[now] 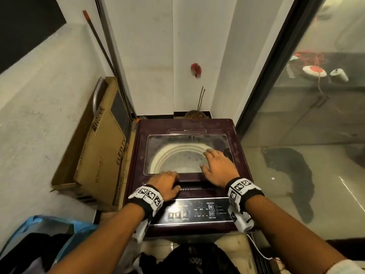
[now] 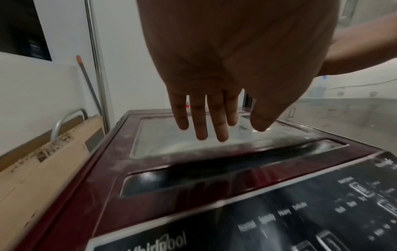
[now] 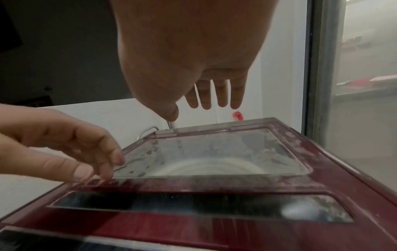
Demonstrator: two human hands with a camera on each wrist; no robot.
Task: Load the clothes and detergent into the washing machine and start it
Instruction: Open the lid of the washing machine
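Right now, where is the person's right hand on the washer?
In the head view the right hand is over the right side of the closed glass lid, fingers spread; the left hand is at the lid's front edge, left of it.

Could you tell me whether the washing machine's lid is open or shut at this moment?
Shut. The lid lies flat in the machine's top, the drum showing only through its glass; both hands hover over it.

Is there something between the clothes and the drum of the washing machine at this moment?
Yes. The glass lid is shut over the drum. The left hand is at its front edge and the right hand is over the glass. The dark clothes lie below, in front of the machine.
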